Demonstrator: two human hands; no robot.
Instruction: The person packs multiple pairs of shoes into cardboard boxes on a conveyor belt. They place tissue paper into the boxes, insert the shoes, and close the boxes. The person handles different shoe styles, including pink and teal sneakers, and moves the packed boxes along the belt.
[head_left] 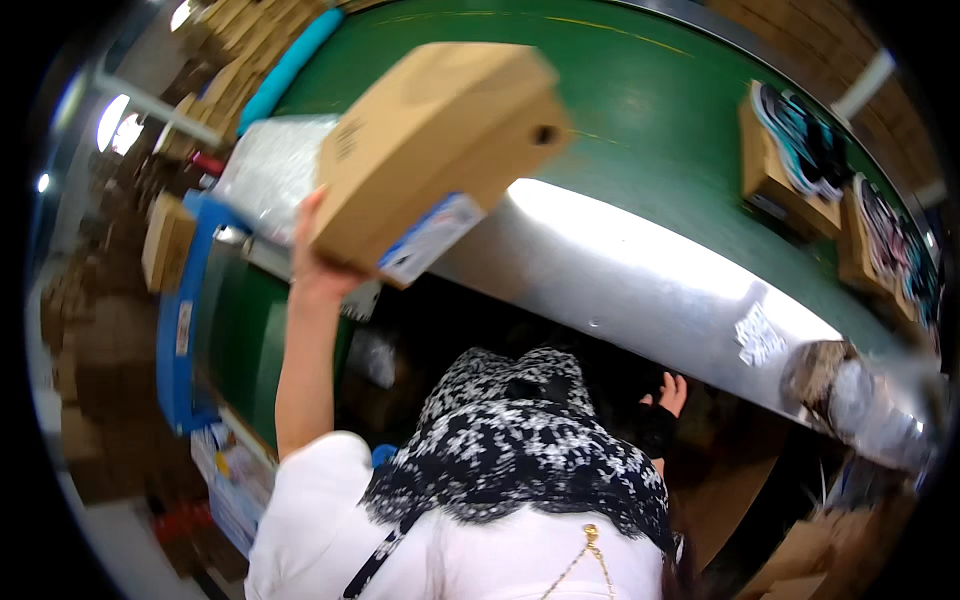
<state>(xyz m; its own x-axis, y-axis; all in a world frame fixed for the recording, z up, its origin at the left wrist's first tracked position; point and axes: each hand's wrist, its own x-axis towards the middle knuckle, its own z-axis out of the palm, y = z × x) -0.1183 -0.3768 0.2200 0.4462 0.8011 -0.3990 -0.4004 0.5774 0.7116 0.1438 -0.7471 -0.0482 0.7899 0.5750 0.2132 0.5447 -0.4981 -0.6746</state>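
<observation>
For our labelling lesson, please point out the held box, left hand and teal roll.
Held box (455, 178): head view, labelled side.
Left hand (318, 266): head view, middle.
Teal roll (290, 72): head view, middle of its length.

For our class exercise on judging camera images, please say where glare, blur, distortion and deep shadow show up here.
Head view: white glare streaks the metal strip; head view: lamps burn out at upper left; head view: the box in the left hand looks soft; head view: the green table's far edge bows; head view: deep shadow beneath the strip.

White top (315, 505), black-and-white floral garment (530, 440) with scalloped edge, gold-coloured chain (592, 545), black right wrist covering (656, 430)
</observation>
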